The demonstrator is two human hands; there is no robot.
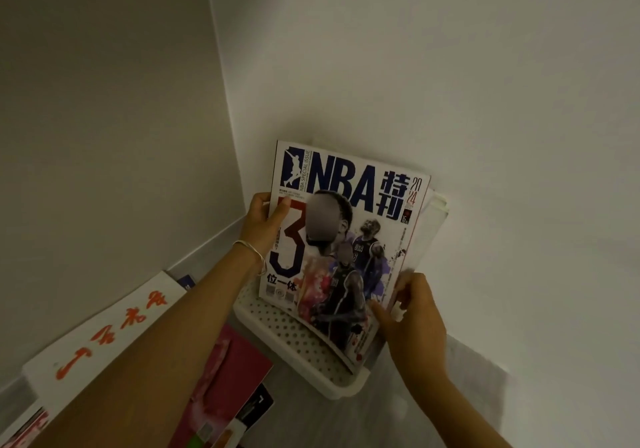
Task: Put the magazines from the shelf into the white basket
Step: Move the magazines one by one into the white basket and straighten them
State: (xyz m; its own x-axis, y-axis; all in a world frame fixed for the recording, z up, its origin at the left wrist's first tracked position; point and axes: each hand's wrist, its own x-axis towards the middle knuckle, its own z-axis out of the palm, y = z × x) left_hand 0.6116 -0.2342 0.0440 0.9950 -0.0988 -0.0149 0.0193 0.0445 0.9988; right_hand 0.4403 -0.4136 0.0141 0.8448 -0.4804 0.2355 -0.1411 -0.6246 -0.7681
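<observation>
An NBA magazine (346, 212) with a white cover and blue lettering stands tilted in the white perforated basket (298, 340) on the floor against the wall. My left hand (266, 219) grips its left edge, thumb on the cover. My right hand (412, 316) holds its lower right corner. Behind it, more magazines (434, 219) lean against the wall inside the basket, mostly hidden.
At lower left lies a white magazine with red lettering (104, 330), a pink one (225, 375) beside it and a dark one (256, 409) under that. A blue item (187, 280) peeks out near the skirting. White walls meet in a corner behind the basket.
</observation>
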